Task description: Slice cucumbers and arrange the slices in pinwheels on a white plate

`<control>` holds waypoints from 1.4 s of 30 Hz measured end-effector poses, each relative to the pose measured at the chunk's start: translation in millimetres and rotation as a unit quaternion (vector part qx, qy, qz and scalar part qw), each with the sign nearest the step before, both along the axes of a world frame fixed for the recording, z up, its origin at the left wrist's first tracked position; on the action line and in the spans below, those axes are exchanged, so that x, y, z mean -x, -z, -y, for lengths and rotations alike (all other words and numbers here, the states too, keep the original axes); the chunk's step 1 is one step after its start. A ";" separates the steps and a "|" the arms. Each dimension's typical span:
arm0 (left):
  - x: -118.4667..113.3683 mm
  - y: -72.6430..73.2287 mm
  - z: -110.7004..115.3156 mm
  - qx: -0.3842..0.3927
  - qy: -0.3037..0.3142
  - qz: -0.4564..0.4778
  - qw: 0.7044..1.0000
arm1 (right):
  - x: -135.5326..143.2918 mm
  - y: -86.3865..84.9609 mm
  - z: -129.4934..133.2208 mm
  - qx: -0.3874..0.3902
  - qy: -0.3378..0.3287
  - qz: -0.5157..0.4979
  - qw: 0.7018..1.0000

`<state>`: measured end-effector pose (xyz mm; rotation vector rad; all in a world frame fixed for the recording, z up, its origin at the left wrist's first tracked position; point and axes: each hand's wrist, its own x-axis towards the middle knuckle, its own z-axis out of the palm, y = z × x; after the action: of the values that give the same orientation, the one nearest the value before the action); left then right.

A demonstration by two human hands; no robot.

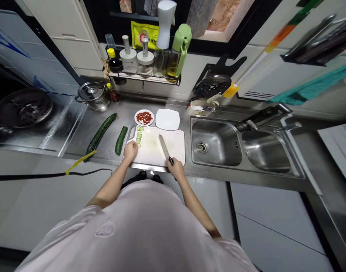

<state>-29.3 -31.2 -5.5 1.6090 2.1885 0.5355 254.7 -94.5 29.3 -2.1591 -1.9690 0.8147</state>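
Note:
My right hand [176, 168] is wrapped round the black handle of a knife [164, 146], whose blade lies over the white cutting board [173, 141] and points away from me. At the board's left edge my left hand [130, 150] is closed, its fingers bent together; what they hold, if anything, is hidden. Just beyond it, pale green cucumber slices [139, 136] run in a row along the board's left side. A shorter piece of cucumber [121, 140] lies on the steel counter left of the board, and a long whole cucumber [101, 135] lies farther left.
Behind the board stand a plate of red pieces [144, 118] and a white square plate [167, 119]. A steel double sink [215, 143] is to the right. A lidded pot [94, 96] and a pan [22, 109] are at the left; bottles fill a wall rack [144, 76].

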 end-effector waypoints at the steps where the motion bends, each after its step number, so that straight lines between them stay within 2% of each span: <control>1: 0.0 -0.4 -0.5 0.003 0.004 -0.006 1.000 | -0.2 0.0 -0.4 0.000 0.000 -0.001 1.000; 8: 1.4 -3.8 -3.8 0.019 0.006 -0.018 1.000 | -0.9 0.7 -1.9 -0.007 0.000 -0.007 1.000; 12: 3.6 -5.7 -10.7 -0.009 -0.009 -0.002 1.000 | -0.5 -1.6 -2.3 -0.011 0.007 -0.011 1.000; 17: 0.0 -12.7 -41.4 -0.046 -0.019 0.003 0.999 | 1.9 -5.7 -2.8 -0.007 0.016 -0.021 1.000; 22: -9.7 -15.1 -81.0 -0.035 -0.002 -0.015 0.999 | 4.3 -6.4 -1.0 -0.010 0.010 -0.030 0.999; 27: -14.4 -10.9 -104.7 -0.001 0.004 -0.041 0.999 | 4.8 -8.5 1.6 -0.010 0.011 -0.032 0.999; 34: -14.9 -6.1 -111.7 0.004 0.014 -0.052 0.999 | 2.2 -10.7 3.7 -0.003 0.016 -0.026 1.000; 42: -16.6 -10.1 -109.8 -0.016 -0.006 -0.018 1.000 | 0.7 -7.2 2.2 -0.006 0.013 -0.026 1.000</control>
<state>-12.7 78.6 4.6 1.6357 2.2273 0.5517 254.0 -96.7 36.5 -2.1291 -1.9129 0.8444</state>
